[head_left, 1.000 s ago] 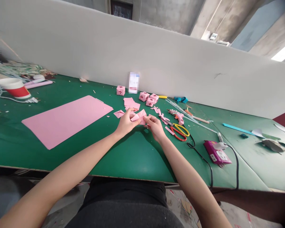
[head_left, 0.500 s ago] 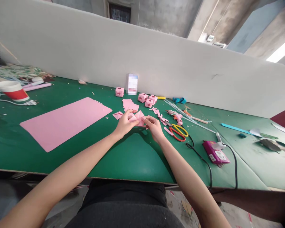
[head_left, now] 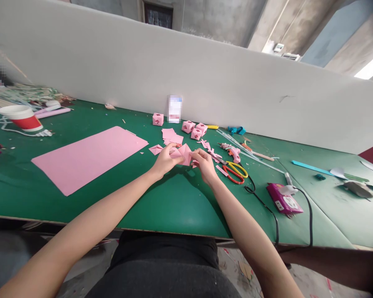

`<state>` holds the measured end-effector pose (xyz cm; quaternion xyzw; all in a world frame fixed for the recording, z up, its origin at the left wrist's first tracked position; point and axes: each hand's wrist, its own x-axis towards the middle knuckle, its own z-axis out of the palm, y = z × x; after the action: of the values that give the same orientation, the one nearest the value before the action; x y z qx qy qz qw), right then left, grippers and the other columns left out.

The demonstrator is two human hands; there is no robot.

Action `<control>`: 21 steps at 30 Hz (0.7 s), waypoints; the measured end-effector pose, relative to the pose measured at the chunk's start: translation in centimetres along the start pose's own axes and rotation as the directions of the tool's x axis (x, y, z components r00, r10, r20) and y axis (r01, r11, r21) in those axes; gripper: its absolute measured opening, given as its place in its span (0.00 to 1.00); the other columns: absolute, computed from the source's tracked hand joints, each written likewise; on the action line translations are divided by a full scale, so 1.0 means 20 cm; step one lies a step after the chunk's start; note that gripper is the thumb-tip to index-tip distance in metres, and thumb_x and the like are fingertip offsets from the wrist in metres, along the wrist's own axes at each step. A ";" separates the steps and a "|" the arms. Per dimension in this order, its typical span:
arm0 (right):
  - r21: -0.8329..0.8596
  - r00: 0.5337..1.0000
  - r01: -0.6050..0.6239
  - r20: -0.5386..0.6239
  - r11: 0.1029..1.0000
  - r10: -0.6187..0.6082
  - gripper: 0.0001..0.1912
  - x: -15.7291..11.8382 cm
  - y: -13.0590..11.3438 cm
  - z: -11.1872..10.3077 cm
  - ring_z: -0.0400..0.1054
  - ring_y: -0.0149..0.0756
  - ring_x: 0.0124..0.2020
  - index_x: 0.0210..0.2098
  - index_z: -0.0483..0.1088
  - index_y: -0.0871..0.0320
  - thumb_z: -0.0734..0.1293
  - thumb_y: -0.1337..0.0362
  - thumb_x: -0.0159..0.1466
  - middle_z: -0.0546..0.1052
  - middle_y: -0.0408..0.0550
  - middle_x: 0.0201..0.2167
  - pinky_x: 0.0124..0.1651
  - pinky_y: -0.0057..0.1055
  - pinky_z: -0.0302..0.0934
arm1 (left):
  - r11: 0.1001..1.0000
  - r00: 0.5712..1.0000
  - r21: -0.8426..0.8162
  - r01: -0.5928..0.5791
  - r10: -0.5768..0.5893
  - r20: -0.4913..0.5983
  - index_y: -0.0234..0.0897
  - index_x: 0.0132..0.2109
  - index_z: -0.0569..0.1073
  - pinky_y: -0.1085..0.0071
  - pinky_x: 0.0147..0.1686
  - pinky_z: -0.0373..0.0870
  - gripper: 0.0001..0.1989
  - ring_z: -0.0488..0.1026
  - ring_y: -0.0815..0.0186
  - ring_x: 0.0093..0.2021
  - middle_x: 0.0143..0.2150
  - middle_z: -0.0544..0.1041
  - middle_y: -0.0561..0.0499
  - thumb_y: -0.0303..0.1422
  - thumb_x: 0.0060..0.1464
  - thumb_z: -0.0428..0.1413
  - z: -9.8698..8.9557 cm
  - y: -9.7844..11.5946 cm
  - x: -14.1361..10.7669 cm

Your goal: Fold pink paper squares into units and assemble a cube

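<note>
A folded pink paper piece (head_left: 184, 154) is held above the green table, near its middle. My left hand (head_left: 165, 161) pinches it from the left, thumb in front and fingers behind. My right hand (head_left: 204, 164) has its bent fingertips at the paper's right edge, thumb and forefinger pressed together. Behind my hands lie pink paper squares (head_left: 171, 135), and a small folded pink piece (head_left: 156, 150) rests beside my left hand. Farther back stand several pink paper cubes, one (head_left: 158, 119) apart from the others (head_left: 196, 132).
A large pink sheet (head_left: 91, 159) lies at left, near a paper cup (head_left: 25, 120). Pink scraps, scissors (head_left: 236, 173), a glue gun (head_left: 234, 154) and a magenta power strip (head_left: 284, 199) with black cords are at right. A phone (head_left: 175, 109) leans on the partition (head_left: 112, 62).
The view has shifted slightly, moving the table items a little to the right. The pink piece is turned a little, and my right fingers have shifted at its edge.
</note>
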<state>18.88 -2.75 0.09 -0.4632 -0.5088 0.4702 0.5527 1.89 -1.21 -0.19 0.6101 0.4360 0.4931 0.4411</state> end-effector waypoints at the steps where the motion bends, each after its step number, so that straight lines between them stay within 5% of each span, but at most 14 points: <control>1: -0.008 1.000 0.011 -0.010 1.000 -0.011 0.19 0.00 0.00 0.00 0.67 0.33 0.29 0.23 0.67 0.53 0.74 0.48 0.53 0.71 0.40 0.25 0.30 0.28 0.64 | 1.000 1.000 0.004 -0.004 0.004 0.006 0.41 0.51 0.73 0.58 0.58 0.70 0.24 0.71 0.51 0.62 0.59 0.75 0.47 0.33 0.44 0.66 0.00 0.00 0.00; 9: -0.233 0.985 0.047 0.175 0.971 -0.006 0.27 0.00 0.01 0.00 0.67 0.34 0.23 0.26 0.71 0.54 0.72 0.35 0.53 0.74 0.43 0.21 0.25 0.30 0.60 | 0.993 0.992 -0.093 0.070 -0.079 -0.098 0.39 0.51 0.72 0.58 0.59 0.70 0.26 0.69 0.51 0.63 0.59 0.75 0.43 0.34 0.43 0.67 -0.02 -0.01 0.03; 14: -0.323 0.981 0.175 0.136 0.930 -0.138 0.28 0.02 0.03 0.01 0.68 0.36 0.25 0.24 0.69 0.52 0.70 0.33 0.55 0.75 0.44 0.22 0.27 0.32 0.59 | 0.993 0.987 -0.093 0.072 -0.084 -0.134 0.40 0.50 0.73 0.59 0.55 0.73 0.25 0.70 0.51 0.62 0.59 0.74 0.42 0.34 0.42 0.68 -0.02 0.00 0.03; 21: -0.323 0.975 0.174 0.191 0.930 -0.116 0.25 0.00 0.03 0.01 0.72 0.39 0.29 0.27 0.71 0.53 0.68 0.36 0.59 0.79 0.46 0.28 0.29 0.33 0.60 | 0.989 0.983 -0.124 0.080 -0.099 -0.155 0.38 0.51 0.72 0.64 0.41 0.77 0.28 0.76 0.56 0.50 0.55 0.75 0.44 0.33 0.41 0.68 -0.03 0.04 0.03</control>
<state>18.66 -2.58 -0.55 -0.4705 -0.6599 0.3710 0.4533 1.41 -0.83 0.78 0.5212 0.4676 0.5451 0.4611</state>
